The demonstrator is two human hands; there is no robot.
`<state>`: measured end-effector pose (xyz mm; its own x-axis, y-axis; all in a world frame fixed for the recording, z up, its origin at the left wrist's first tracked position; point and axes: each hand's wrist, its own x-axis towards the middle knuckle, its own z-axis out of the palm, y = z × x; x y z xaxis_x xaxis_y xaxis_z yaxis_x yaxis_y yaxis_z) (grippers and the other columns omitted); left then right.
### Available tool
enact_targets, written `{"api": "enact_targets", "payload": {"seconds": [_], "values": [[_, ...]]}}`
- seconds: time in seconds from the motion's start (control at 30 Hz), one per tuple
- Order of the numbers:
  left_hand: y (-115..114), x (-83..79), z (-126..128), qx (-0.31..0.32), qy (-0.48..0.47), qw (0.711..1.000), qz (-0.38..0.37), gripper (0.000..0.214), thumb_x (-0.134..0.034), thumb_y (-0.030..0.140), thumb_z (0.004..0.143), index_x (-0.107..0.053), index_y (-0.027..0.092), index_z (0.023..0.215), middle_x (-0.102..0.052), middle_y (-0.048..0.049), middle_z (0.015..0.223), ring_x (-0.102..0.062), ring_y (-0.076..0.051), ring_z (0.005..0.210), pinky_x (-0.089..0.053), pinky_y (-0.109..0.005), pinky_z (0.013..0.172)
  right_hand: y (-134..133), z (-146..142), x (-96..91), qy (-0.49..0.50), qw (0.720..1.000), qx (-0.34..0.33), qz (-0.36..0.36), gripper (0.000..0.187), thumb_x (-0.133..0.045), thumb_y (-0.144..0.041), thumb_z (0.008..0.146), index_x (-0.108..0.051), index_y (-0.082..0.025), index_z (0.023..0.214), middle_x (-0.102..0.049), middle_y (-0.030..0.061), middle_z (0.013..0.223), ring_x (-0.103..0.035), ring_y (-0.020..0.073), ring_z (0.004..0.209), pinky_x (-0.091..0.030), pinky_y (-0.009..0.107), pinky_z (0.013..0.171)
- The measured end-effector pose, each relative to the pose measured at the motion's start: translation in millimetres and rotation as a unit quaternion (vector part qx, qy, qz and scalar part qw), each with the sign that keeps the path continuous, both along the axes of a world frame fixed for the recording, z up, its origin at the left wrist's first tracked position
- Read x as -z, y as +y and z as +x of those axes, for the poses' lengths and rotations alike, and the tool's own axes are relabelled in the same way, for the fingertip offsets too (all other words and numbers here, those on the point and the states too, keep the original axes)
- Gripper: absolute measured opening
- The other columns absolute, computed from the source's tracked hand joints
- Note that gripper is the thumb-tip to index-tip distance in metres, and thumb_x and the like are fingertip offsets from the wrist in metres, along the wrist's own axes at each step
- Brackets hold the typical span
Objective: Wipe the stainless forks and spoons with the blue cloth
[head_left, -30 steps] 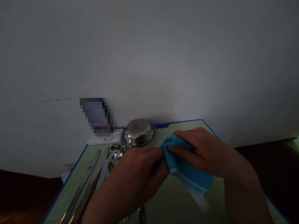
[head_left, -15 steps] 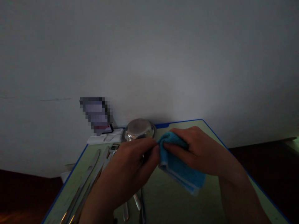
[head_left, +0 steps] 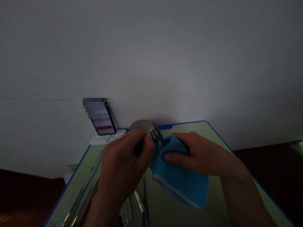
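Observation:
A metal fork [head_left: 159, 141] is held up over the table, its tines pointing up and away. My left hand [head_left: 125, 159] pinches it by the tine end between thumb and fingers. The blue cloth [head_left: 183, 186] is wrapped round the fork below its head and hides the rest of it. My right hand [head_left: 197, 154] is closed on this cloth, thumb on the near side, and the loose corner hangs down. Beneath and beside my left wrist lie several pieces of metal cutlery [head_left: 139, 200], partly covered by my arm.
On the left of the green table [head_left: 201, 129], long metal knives [head_left: 82, 189] lie side by side. An upturned metal bowl [head_left: 142, 124] sits at the back against the wall. A phone [head_left: 103, 119] leans upright on a white object [head_left: 94, 141] at the back left.
The fork's tines now show between my hands, where cloth covered that spot before. My left hand has shifted slightly left, and the cloth hangs lower and wider.

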<state>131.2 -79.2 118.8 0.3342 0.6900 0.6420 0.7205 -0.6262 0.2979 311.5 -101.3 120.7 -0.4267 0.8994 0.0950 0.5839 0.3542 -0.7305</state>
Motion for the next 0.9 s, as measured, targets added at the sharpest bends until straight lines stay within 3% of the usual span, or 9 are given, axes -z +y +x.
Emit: {"api": "enact_targets", "payload": {"seconds": [0.1,0.27,0.37,0.5,0.67,0.9], "values": [[0.7,1.0,-0.7,0.018,0.021,1.0,-0.001,0.021,-0.047,0.019,0.081,-0.054,0.015,0.062,-0.05,0.0038,0.051,-0.047,-0.007,0.044,-0.034,-0.021,0.048,0.6,2.2,1.1,-0.015,1.0,0.016,0.011,0.018,-0.056,-0.035,0.079,-0.056,-0.02,0.09,-0.062,-0.0025,0.081,-0.054,0.0104,0.067,-0.038,0.022,0.059],[4.9,3.6,-7.6,0.1,0.103,0.972,-0.186,0.028,-0.043,0.032,0.086,-0.057,0.017,0.067,-0.054,0.0028,0.054,-0.05,-0.01,0.049,-0.034,-0.021,0.048,-0.4,7.7,1.8,-0.089,0.993,0.043,0.06,0.013,-0.051,-0.031,0.082,-0.056,-0.019,0.082,-0.06,-0.0024,0.073,-0.051,0.0101,0.062,-0.033,0.023,0.056],[7.7,7.4,-7.6,0.134,0.138,0.95,-0.247,0.036,-0.039,0.038,0.088,-0.058,0.016,0.066,-0.055,0.0019,0.055,-0.05,-0.01,0.05,-0.034,-0.021,0.047,-0.9,8.5,2.6,-0.127,0.99,0.023,0.057,0.017,-0.054,-0.035,0.08,-0.057,-0.019,0.076,-0.058,-0.0025,0.066,-0.05,0.01,0.059,-0.031,0.023,0.054],[11.1,10.6,-6.8,0.153,0.108,0.955,-0.23,0.036,-0.039,0.032,0.089,-0.061,0.016,0.067,-0.06,0.0007,0.058,-0.053,-0.009,0.052,-0.037,-0.02,0.05,0.1,9.5,2.9,-0.116,0.993,0.014,0.032,0.023,-0.056,-0.041,0.078,-0.058,-0.018,0.075,-0.058,-0.0025,0.065,-0.051,0.0098,0.058,-0.031,0.022,0.053],[12.5,11.9,-10.5,0.125,0.035,0.97,-0.204,0.034,-0.04,0.032,0.089,-0.066,0.015,0.075,-0.064,0.0001,0.059,-0.056,-0.01,0.051,-0.04,-0.02,0.05,0.0,19.8,0.2,-0.064,0.998,-0.002,0.019,0.026,-0.054,-0.045,0.08,-0.059,-0.019,0.08,-0.059,-0.0046,0.068,-0.052,0.0082,0.058,-0.035,0.021,0.054],[16.0,14.4,-10.0,0.135,0.015,0.961,-0.242,0.029,-0.041,0.031,0.088,-0.062,0.015,0.077,-0.062,0.0009,0.062,-0.056,-0.011,0.057,-0.04,-0.02,0.052,-4.7,38.1,0.4,-0.129,0.991,0.012,-0.027,0.034,-0.054,-0.053,0.076,-0.06,-0.02,0.085,-0.062,-0.0021,0.073,-0.057,0.0126,0.065,-0.038,0.023,0.055]]}}
